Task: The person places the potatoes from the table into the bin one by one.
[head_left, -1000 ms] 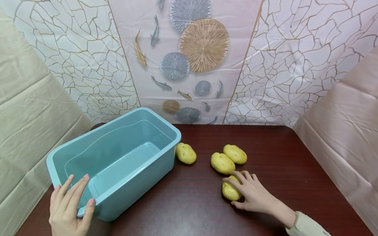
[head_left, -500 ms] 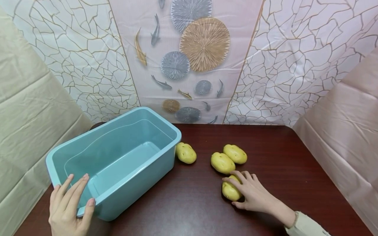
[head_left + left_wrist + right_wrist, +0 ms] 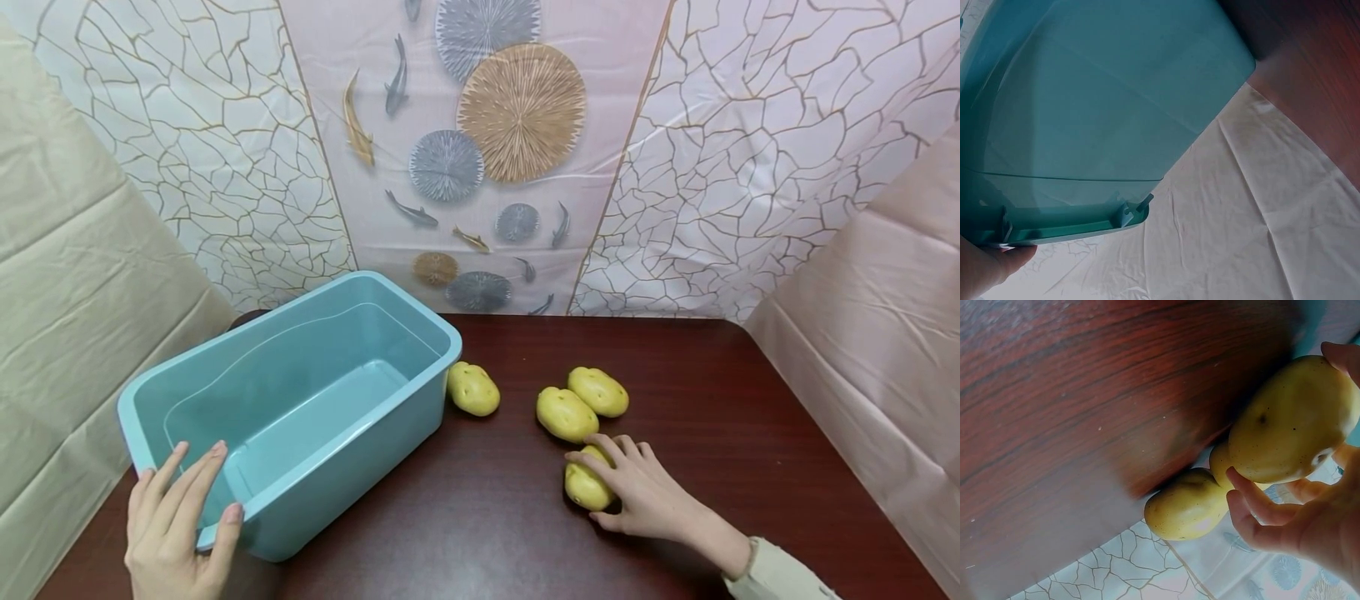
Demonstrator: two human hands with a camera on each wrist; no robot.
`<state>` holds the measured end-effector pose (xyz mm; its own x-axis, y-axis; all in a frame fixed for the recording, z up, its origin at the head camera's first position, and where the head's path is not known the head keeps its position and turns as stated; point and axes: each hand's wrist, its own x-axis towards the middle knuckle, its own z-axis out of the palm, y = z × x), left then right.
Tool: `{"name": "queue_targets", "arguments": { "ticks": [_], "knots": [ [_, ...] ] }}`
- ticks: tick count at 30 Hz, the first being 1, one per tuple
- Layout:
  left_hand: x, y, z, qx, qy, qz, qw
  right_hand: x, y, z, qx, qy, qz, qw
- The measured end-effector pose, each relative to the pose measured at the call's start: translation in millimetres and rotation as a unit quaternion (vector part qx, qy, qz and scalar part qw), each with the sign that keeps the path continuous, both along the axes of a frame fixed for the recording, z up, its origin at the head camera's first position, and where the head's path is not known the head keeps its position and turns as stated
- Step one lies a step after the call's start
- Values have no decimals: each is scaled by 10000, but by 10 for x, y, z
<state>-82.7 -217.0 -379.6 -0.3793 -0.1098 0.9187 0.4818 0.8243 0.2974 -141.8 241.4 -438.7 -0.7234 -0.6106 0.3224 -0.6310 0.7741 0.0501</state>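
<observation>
In the head view a light-blue plastic tub (image 3: pixel 390 417) stands on the left of the table. My left hand (image 3: pixel 176 521) holds its near left corner, fingers over the rim and thumb at the near side. The left wrist view shows a fingertip (image 3: pixel 1019 256) against the tub's rim (image 3: pixel 1079 234). My right hand (image 3: pixel 648 492) grips a yellow potato (image 3: pixel 585 485) on the table, fingers and thumb around it; the right wrist view shows this potato (image 3: pixel 1291 419) close up. Just behind it lie two more potatoes (image 3: pixel 566 414) (image 3: pixel 597 392), side by side.
Another potato (image 3: pixel 473 389) lies close beside the tub's right end. The dark red-brown table (image 3: pixel 465 517) reaches back to a patterned cloth (image 3: pixel 517 250). Beige cloth walls (image 3: pixel 862 333) rise on the left and right.
</observation>
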Motion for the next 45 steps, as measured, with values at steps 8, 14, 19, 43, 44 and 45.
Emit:
{"name": "queue_targets", "arguments": {
  "ticks": [8, 14, 19, 43, 44, 45],
  "knots": [
    [-6, -4, -15, 8, -53, -16, 10000, -3, 1, 11, 9, -59, -7, 10000],
    [-7, -26, -47, -21, -153, 34, 9999, -7, 1, 15, -1, -90, 1, 10000],
    [-8, -34, -54, -32, -144, 42, 9999, -6, 4, 17, -14, -62, 41, 10000],
    [0, -35, -44, -41, -152, 31, 9999, 9, 10, 93, 29, -66, -67, 10000],
    [1, -34, -44, -42, -145, 31, 9999, 9, 9, 97, 32, -49, -65, 10000],
    [1, -34, -43, -42, -139, 30, 9999, 9, 7, 101, 28, -34, -64, 10000]
  ]
}}
